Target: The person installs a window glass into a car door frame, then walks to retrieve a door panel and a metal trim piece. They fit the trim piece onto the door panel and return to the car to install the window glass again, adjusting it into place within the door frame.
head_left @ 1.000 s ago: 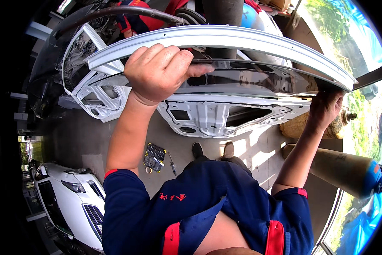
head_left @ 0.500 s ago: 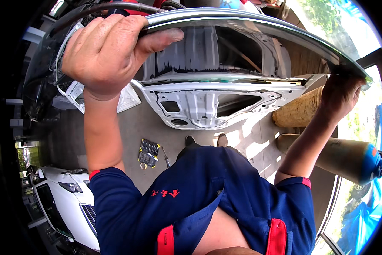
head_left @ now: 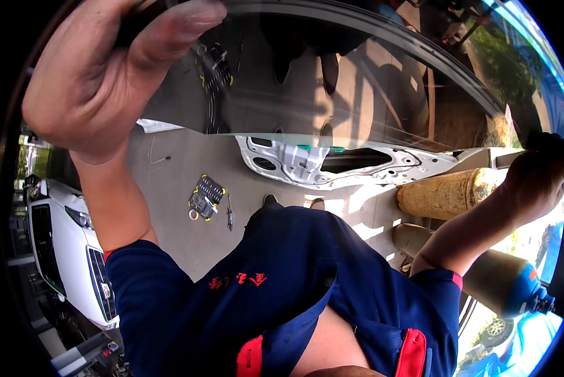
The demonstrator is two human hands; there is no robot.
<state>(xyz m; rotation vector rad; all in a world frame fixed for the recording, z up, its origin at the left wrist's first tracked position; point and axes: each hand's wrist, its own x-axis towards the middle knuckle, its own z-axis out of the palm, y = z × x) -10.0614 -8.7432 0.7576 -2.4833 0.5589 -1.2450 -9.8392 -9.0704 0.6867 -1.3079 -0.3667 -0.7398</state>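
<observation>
Left hand [head_left: 90, 81]: partly closed at the upper left of the tinted window glass [head_left: 370, 119], thumb across it; its other fingertips are out of sight.
Right hand [head_left: 536, 182]: curled closed at the glass's right end, fingertips lost in shadow.
Window glass: raised before the person, its lower edge overlapping the view of the white car door [head_left: 285, 160]; whether the two touch, I cannot tell.
Change: over the last second the glass has risen away from the door frame, so it seems largely freed.
Glass surface: smooth, dark, gently curved, mirroring shoes and the tool case [head_left: 206, 196].
Door: stamped metal, painted white, with rounded cut-outs.
Yellow cylinder [head_left: 445, 191]: rounded, its coating scuffed.
Floor [head_left: 169, 188]: flat grey, sunlit in patches.
</observation>
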